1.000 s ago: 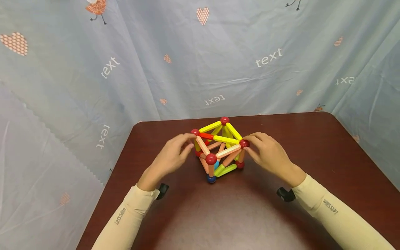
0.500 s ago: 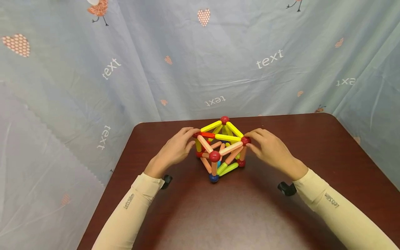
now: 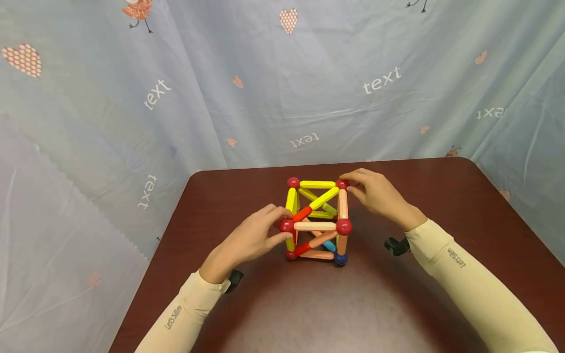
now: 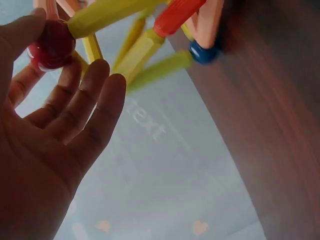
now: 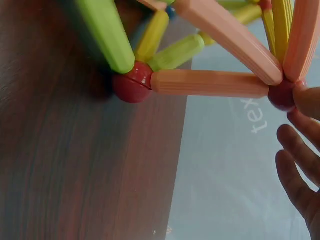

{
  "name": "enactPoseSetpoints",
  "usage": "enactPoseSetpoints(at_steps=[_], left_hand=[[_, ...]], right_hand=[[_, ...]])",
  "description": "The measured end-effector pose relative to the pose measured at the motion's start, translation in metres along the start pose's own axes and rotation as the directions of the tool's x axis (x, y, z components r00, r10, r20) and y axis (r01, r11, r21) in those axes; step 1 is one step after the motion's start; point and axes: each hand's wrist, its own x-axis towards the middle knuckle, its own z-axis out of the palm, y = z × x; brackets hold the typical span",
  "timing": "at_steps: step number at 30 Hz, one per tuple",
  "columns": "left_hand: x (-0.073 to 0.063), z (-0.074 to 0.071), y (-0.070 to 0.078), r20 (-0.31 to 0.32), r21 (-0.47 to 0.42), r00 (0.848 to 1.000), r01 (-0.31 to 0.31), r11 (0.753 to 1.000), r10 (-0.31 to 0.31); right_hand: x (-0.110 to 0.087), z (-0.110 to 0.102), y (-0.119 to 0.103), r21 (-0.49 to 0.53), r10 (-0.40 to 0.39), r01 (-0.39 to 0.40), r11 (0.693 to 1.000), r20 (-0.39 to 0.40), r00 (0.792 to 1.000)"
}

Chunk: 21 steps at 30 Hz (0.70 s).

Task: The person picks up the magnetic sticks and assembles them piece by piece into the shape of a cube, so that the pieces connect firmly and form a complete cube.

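Observation:
A cube-like frame of magnetic building sticks (image 3: 315, 226) and balls stands on the table in the head view. Its sticks are yellow, peach, red, green and blue. My left hand (image 3: 251, 238) pinches the red ball (image 3: 286, 225) at the near left top corner between thumb and fingers; that ball also shows in the left wrist view. At the far right top corner, my right hand (image 3: 377, 197) pinches another red ball (image 5: 283, 95), seen close up in the right wrist view. A dark blue ball (image 3: 340, 258) forms the near right bottom corner.
The dark brown table (image 3: 441, 220) extends around the frame on all sides. Behind it hangs a light blue curtain (image 3: 265, 98) with hearts and lettering. Black straps (image 3: 397, 246) sit at both wrists.
The stick frame has turned counterclockwise seen from above, bringing its blue-footed corner from the front to the near right. My left hand came nearer; the right went farther back.

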Motion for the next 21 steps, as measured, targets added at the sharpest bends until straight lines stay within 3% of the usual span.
enactPoseSetpoints(at_steps=[3, 7, 17, 21], left_hand=[[-0.003, 0.005, 0.010, 0.002, 0.009, 0.999, -0.034, 0.999, 0.034], [-0.005, 0.007, 0.013, -0.020, 0.030, 0.999, -0.033, 0.999, 0.033], [-0.014, 0.007, 0.004, -0.052, 0.039, 0.999, -0.013, 0.999, 0.015], [-0.018, -0.003, -0.006, -0.100, 0.108, 0.995, 0.008, 0.994, 0.002]], right_hand=[[0.007, 0.002, 0.002, 0.020, 0.035, -0.035, 0.999, 0.019, 0.999], [0.008, 0.004, 0.003, 0.045, 0.061, -0.063, 0.997, 0.029, 0.998], [-0.018, 0.001, 0.015, 0.025, 0.172, -0.173, 0.985, 0.062, 0.983], [-0.030, -0.003, 0.022, -0.039, 0.214, -0.212, 0.977, 0.080, 0.973]])
